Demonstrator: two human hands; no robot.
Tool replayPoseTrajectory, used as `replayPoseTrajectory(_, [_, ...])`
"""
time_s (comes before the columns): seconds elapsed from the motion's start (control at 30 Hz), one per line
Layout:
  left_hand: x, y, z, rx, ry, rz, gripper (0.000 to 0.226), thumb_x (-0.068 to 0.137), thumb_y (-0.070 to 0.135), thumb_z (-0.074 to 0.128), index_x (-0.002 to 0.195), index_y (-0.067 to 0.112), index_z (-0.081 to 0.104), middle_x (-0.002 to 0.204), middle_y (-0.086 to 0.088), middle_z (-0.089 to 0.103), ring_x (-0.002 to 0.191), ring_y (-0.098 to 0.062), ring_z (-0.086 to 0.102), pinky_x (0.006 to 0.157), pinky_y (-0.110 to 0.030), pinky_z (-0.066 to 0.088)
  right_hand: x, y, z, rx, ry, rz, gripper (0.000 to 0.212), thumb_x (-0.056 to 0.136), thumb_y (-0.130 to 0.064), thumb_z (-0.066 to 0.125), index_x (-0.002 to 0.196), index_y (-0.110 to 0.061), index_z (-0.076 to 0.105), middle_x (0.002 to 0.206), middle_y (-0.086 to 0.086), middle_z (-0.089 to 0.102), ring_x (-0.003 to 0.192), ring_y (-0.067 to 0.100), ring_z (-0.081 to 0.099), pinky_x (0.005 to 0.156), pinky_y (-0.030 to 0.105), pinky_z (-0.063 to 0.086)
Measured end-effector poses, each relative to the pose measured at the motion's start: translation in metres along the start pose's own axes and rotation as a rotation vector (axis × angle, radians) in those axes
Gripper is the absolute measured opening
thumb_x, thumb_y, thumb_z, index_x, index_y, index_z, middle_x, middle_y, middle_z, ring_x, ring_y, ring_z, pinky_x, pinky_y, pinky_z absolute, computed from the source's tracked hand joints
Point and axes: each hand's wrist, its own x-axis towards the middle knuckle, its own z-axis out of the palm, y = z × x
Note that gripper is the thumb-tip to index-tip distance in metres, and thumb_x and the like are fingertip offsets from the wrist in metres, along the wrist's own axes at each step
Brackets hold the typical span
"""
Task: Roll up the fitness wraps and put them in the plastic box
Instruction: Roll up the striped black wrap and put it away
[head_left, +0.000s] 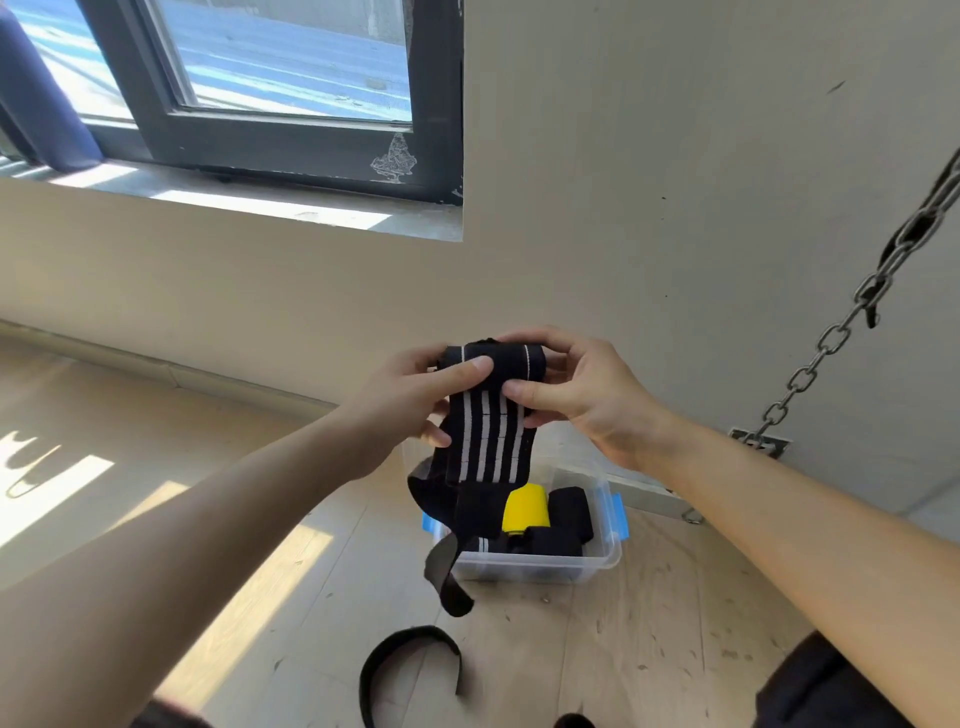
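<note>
Now both hands' fingers grip one striped wrap; box holds one yellow roll.

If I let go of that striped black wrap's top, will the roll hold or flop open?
Probably flops: the striped wrap hangs limp below both hands, left hand and right hand, its tail curling. Likely light and soft. The rolled top looks loose, so it may unwind.

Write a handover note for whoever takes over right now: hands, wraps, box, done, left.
Left hand and right hand: both grip the rolled top of the black striped wrap, held in the air above the plastic box; its tail hangs unrolled.
Box on the floor, lid off: holds a yellow roll and black rolls.
Done: those rolls boxed.
Left: finish rolling this wrap, box it; another black strap lies loose on the floor near the person.
</note>
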Motion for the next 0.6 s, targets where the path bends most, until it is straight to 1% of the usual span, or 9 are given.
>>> replayPoseTrajectory(0.07, [0.0001, -0.0007, -0.0011, -0.006, 0.016, 0.024, 0.036, 0.092, 0.041, 0.072, 0.119, 0.018, 0.070, 0.110, -0.014, 0.074, 0.099, -0.032, 0.073, 0.058, -0.028, 0.052, -0.0001, -0.0028, -0.0008, 0.013, -0.021, 0.050, 0.038, 0.089, -0.008, 0.073, 0.125, -0.016, 0.065, 0.111, 0.011, 0.073, 0.100, 0.023, 0.073, 0.067, 0.032, 0.060])
replayPoseTrajectory(0.13, [0.0006, -0.0011, -0.0017, -0.029, 0.027, 0.046, 0.040, 0.084, 0.038, 0.075, 0.117, 0.016, 0.069, 0.107, -0.012, 0.075, 0.099, -0.031, 0.074, 0.062, -0.033, 0.052, 0.0006, -0.0048, -0.0016, 0.003, -0.055, 0.124, 0.037, 0.091, -0.032, 0.069, 0.125, -0.019, 0.066, 0.113, 0.005, 0.073, 0.103, 0.021, 0.072, 0.068, 0.034, 0.060])
replayPoseTrajectory(0.2, [0.0016, -0.0014, -0.0020, -0.058, 0.021, 0.075, 0.038, 0.084, 0.030, 0.078, 0.118, 0.016, 0.068, 0.106, -0.013, 0.074, 0.100, -0.033, 0.074, 0.068, -0.039, 0.054, 0.0014, -0.0052, -0.0022, -0.006, -0.095, 0.188, 0.049, 0.090, -0.054, 0.058, 0.124, -0.021, 0.067, 0.117, 0.004, 0.073, 0.106, 0.023, 0.071, 0.070, 0.037, 0.060])
replayPoseTrajectory(0.27, [0.0014, -0.0011, -0.0016, -0.089, 0.017, 0.102, 0.032, 0.088, 0.017, 0.078, 0.118, 0.017, 0.067, 0.102, -0.010, 0.074, 0.099, -0.033, 0.074, 0.068, -0.038, 0.055, 0.0019, -0.0057, -0.0018, 0.005, -0.108, 0.221, 0.056, 0.088, -0.063, 0.051, 0.124, -0.022, 0.067, 0.117, 0.004, 0.073, 0.106, 0.024, 0.071, 0.071, 0.040, 0.060])
replayPoseTrajectory(0.33, [0.0010, -0.0015, -0.0012, -0.103, 0.022, 0.121, 0.033, 0.088, 0.014, 0.078, 0.118, 0.018, 0.067, 0.101, -0.009, 0.073, 0.096, -0.031, 0.074, 0.069, -0.038, 0.056, 0.0017, -0.0067, -0.0010, 0.004, -0.097, 0.208, 0.048, 0.093, -0.057, 0.052, 0.123, -0.022, 0.067, 0.114, 0.004, 0.074, 0.105, 0.024, 0.072, 0.068, 0.038, 0.060])
replayPoseTrajectory(0.4, [0.0005, -0.0022, -0.0004, -0.092, 0.035, 0.140, 0.038, 0.083, 0.015, 0.081, 0.119, 0.019, 0.068, 0.102, -0.007, 0.073, 0.092, -0.025, 0.073, 0.070, -0.037, 0.056, 0.0009, -0.0069, -0.0002, -0.002, -0.074, 0.178, 0.036, 0.099, -0.045, 0.056, 0.122, -0.019, 0.068, 0.113, 0.008, 0.074, 0.103, 0.025, 0.073, 0.062, 0.034, 0.059])
replayPoseTrajectory(0.47, [0.0009, -0.0024, 0.0008, -0.070, 0.055, 0.160, 0.044, 0.080, 0.013, 0.083, 0.121, 0.021, 0.068, 0.106, -0.007, 0.072, 0.090, -0.020, 0.072, 0.069, -0.031, 0.057, 0.0008, -0.0055, -0.0006, 0.015, -0.055, 0.157, 0.031, 0.099, -0.035, 0.061, 0.122, -0.016, 0.068, 0.113, 0.013, 0.073, 0.099, 0.025, 0.073, 0.055, 0.030, 0.055])
replayPoseTrajectory(0.53, [0.0016, -0.0011, 0.0022, -0.058, 0.078, 0.148, 0.050, 0.081, 0.010, 0.083, 0.125, 0.024, 0.065, 0.114, -0.008, 0.070, 0.092, -0.021, 0.072, 0.068, -0.028, 0.058, 0.0008, -0.0055, -0.0017, 0.051, -0.046, 0.139, 0.029, 0.097, -0.027, 0.066, 0.123, -0.013, 0.067, 0.109, 0.014, 0.074, 0.095, 0.023, 0.072, 0.051, 0.027, 0.052])
replayPoseTrajectory(0.6, [0.0016, 0.0001, 0.0017, -0.073, 0.083, 0.080, 0.055, 0.079, 0.024, 0.083, 0.130, 0.028, 0.061, 0.119, -0.008, 0.069, 0.098, -0.021, 0.074, 0.067, -0.028, 0.058, 0.0011, -0.0065, -0.0040, 0.086, -0.044, 0.115, 0.030, 0.095, -0.018, 0.068, 0.124, -0.012, 0.065, 0.101, 0.010, 0.074, 0.092, 0.021, 0.072, 0.051, 0.026, 0.052])
